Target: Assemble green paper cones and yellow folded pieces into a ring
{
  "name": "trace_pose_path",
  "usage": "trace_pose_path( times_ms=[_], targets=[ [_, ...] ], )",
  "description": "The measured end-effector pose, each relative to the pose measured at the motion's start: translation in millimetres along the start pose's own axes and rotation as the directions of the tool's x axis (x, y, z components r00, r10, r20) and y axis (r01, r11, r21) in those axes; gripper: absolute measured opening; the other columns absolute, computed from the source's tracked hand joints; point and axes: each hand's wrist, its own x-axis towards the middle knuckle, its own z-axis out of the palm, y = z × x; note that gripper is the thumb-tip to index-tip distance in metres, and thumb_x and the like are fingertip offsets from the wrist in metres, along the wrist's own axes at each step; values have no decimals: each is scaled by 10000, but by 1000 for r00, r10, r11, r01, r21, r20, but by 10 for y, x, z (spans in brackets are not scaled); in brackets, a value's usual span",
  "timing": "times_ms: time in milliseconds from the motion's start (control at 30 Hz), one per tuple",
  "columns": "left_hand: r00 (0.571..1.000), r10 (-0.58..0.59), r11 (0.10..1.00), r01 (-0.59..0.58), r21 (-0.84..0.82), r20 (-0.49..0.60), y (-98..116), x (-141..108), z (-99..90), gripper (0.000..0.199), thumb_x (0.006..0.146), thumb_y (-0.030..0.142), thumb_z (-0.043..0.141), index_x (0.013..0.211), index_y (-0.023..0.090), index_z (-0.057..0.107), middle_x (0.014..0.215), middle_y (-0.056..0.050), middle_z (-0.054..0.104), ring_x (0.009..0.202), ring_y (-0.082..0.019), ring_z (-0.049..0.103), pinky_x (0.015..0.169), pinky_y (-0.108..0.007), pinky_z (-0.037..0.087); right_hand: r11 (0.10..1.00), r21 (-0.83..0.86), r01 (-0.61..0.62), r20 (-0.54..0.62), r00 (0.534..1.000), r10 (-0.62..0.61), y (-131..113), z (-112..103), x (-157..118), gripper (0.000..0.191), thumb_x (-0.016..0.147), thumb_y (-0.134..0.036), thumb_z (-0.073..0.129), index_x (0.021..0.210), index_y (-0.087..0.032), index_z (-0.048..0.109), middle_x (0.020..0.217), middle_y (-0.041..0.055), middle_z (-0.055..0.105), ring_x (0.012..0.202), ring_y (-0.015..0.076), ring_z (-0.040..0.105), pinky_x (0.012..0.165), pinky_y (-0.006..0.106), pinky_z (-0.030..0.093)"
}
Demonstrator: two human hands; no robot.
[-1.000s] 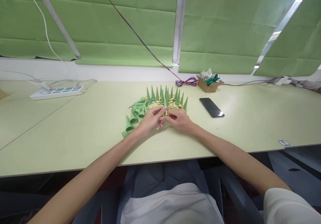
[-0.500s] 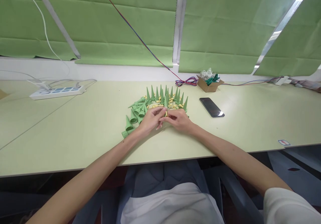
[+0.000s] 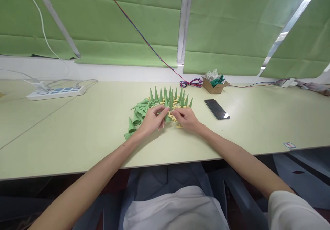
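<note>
My left hand is closed on a green plastic cone, which points upward between thumb and fingers. At the cone's side is a small yellow plastic piece, pinched by the fingertips of my right hand; those fingers partly cover it. Just below, another yellow piece lies on the table by my right hand. Beyond my hands stand several upright green cones, with small yellow pieces scattered among them. To the left, more green cones lie tipped or heaped, some showing hollow ends.
A black phone lies on the pale table to the right. Behind it are a small cardboard box with plastic wrapping and a coiled red-blue cable. A white power strip sits at the back left.
The yellow piece's open end no longer faces me. My left hand has shifted slightly left, showing the held green cone, and my hands are a little farther apart.
</note>
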Motion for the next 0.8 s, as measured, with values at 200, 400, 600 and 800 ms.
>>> trace_pose_path(
  times_ms=[200,400,600,800],
  targets=[
    [992,115,931,-128,341,58,-63,-18,29,333,895,478,600,747,199,495,644,33,534,462,-105,477,493,-259,356,979,-153,-131,-85,989,119,59,-119,28,397,980,-372,497,634,-198,409,550,-46,391,514,96,328,552,257,271],
    [983,177,830,-177,529,52,-136,16,17,256,906,359,557,751,214,415,618,37,492,509,-126,452,545,-264,336,954,-225,-196,94,971,222,97,-143,24,143,912,-221,580,802,-172,656,674,-1,642,579,111,498,615,243,339],
    [979,202,798,-189,573,41,-172,39,4,183,922,310,534,788,210,459,689,0,563,564,-149,509,573,-277,357,955,-230,-186,181,956,230,95,-145,18,102,877,-194,629,873,-174,729,827,27,742,631,117,558,646,245,368],
    [973,233,762,-187,620,7,-188,46,-7,191,919,292,550,769,207,465,640,7,539,561,-152,473,584,-286,343,946,-288,-148,238,946,221,91,-148,11,167,845,-188,653,977,-179,755,944,48,770,718,152,624,679,267,393]
  ],
)
